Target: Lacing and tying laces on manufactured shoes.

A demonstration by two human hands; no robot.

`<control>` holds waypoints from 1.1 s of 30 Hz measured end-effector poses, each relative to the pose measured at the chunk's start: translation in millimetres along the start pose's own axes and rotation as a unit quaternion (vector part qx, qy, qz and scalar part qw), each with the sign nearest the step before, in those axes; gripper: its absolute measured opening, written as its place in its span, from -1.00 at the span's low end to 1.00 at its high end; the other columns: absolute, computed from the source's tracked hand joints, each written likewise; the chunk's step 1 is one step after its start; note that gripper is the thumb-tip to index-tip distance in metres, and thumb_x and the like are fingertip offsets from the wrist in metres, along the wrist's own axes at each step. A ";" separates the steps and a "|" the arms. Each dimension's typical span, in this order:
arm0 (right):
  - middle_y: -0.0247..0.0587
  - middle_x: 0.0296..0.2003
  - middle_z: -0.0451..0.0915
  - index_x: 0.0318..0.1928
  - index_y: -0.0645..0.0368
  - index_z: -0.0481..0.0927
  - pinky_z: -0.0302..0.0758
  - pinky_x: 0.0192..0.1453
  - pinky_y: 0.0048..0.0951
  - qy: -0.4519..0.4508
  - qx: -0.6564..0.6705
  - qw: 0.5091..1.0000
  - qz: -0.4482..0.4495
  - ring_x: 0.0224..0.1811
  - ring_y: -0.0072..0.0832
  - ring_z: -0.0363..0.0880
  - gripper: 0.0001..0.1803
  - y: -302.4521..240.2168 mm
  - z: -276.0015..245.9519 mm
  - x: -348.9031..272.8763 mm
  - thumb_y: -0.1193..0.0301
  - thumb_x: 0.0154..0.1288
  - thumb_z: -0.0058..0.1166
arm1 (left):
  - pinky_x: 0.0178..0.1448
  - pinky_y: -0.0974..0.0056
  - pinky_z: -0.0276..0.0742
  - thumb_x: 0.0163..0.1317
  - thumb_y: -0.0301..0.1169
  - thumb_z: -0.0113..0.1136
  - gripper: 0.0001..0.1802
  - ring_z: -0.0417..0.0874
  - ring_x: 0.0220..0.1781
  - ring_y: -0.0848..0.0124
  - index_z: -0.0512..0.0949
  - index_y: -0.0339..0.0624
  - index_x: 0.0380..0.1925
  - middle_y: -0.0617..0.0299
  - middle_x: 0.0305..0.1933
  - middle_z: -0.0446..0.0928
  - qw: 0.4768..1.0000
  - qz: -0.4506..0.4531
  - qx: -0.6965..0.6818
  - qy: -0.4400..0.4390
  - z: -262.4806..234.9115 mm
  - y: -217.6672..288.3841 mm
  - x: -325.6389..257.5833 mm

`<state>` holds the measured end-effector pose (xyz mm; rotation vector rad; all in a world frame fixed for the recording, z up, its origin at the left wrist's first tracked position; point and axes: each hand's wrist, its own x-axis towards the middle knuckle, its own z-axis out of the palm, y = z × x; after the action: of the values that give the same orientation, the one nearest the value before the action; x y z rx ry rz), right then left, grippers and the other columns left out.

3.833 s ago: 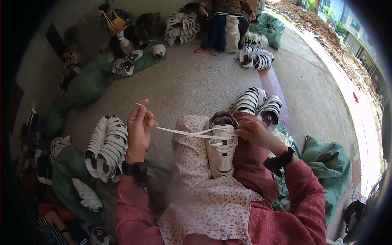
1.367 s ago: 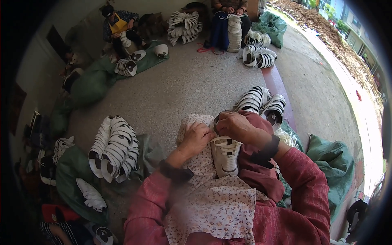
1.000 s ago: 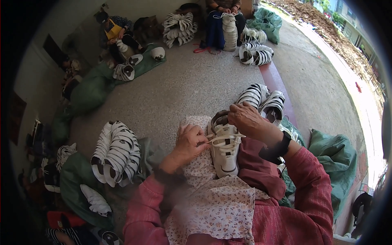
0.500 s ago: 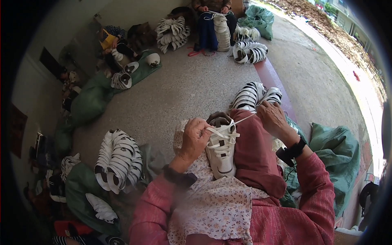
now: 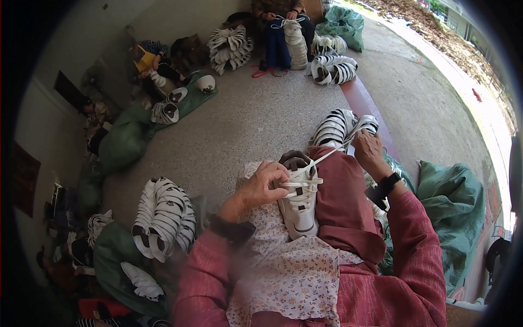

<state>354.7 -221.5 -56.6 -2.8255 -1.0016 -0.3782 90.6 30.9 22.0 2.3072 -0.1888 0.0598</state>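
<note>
A white sneaker (image 5: 300,212) with a dark lining lies on the floral cloth over my lap, its toe toward me. White shoelace (image 5: 327,155) runs from its upper part to my right hand (image 5: 370,151), which is closed on it out to the right, above my knee. The lace between shoe and hand looks stretched out. My left hand (image 5: 264,185) is at the left edge of the lacing, fingers curled and thumb close to them, pinching at the lace there. The fingertips partly cover what they grip.
Stacked white shoe uppers (image 5: 164,218) stand at left, others (image 5: 333,128) just beyond my knee. Green sacks (image 5: 449,201) lie right and left. Across the floor (image 5: 239,120) a person (image 5: 280,11) handles laces on a stack of uppers; other people sit along the left wall.
My right hand has moved outward and up, drawing out a longer stretch of lace. My left hand has shifted slightly down and right along the sneaker's edge. The view has tilted a little.
</note>
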 end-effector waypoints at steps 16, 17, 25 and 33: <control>-0.08 -0.14 0.60 -0.19 0.20 0.67 0.52 -0.10 -0.27 -0.051 0.266 0.959 -0.077 -0.12 -0.17 0.62 -0.82 -28.0 -12.0 9.3 0.45 0.18 0.19 | 0.21 0.20 0.40 0.07 -0.39 0.45 -0.86 0.53 0.07 0.30 0.67 -0.17 -0.45 0.20 0.03 0.55 0.997 -0.005 -0.013 0.082 0.8 -3.7 -33.2; -0.08 -0.15 0.60 -0.16 0.17 0.67 0.53 -0.06 -0.29 -0.074 0.349 0.925 -0.132 -0.11 -0.18 0.62 -0.80 -38.4 -38.0 4.6 0.48 0.19 0.16 | 0.21 0.20 0.40 0.07 -0.39 0.45 -0.86 0.53 0.07 0.30 0.67 -0.17 -0.45 0.20 0.03 0.55 0.997 -0.007 -0.014 0.080 2.3 2.4 -38.1; -0.30 -0.31 0.50 -0.18 0.10 0.68 0.47 -0.11 -0.41 -0.149 0.399 0.822 -0.377 -0.24 -0.43 0.50 -0.70 -67.5 -58.0 -23.5 0.52 0.01 0.38 | 0.02 0.29 0.45 0.16 -0.39 0.43 -0.88 0.56 -0.14 0.41 0.71 -0.18 -0.38 0.30 -0.30 0.62 0.998 0.029 -0.025 0.046 -0.3 1.1 -30.3; -0.28 -0.26 0.52 -0.20 0.21 0.64 0.43 -0.09 -0.43 -0.221 0.585 0.730 -0.275 -0.23 -0.43 0.50 -0.84 -74.7 -38.3 -29.4 0.42 0.26 0.29 | -0.21 0.38 0.43 0.25 -0.38 0.38 -0.86 0.50 -0.31 0.55 0.69 -0.24 -0.33 0.34 -0.37 0.54 0.987 -0.081 -0.109 0.088 12.7 7.1 -24.3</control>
<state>278.0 -188.8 -25.6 -1.4201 -1.4253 0.7124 65.2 19.7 16.1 2.0770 0.0792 0.1532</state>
